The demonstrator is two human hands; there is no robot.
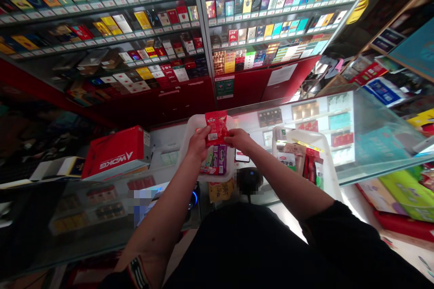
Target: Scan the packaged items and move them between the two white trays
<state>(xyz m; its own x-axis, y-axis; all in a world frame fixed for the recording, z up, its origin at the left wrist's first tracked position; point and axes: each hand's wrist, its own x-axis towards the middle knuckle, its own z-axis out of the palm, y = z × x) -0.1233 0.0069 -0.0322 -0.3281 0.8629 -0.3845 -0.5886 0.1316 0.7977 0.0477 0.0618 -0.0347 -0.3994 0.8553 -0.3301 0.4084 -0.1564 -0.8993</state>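
Observation:
A small red packet point(216, 126) is held up over a white tub point(191, 127) by both hands. My left hand point(199, 141) pinches its left edge, and my right hand point(238, 139) grips its lower right corner. Beneath the packet, purple, green and red snack packs point(221, 159) lie inside the tub. A phone point(242, 155) rests on the glass counter just right of the tub, partly behind my right wrist.
Another white tub point(330, 162) with several packets stands right on the glass counter point(379, 144). At left is a red box point(117, 151). A dark round object point(249, 180) and a brown packet point(221, 191) sit nearer me. Shelves of small boxes point(144, 20) rise beyond.

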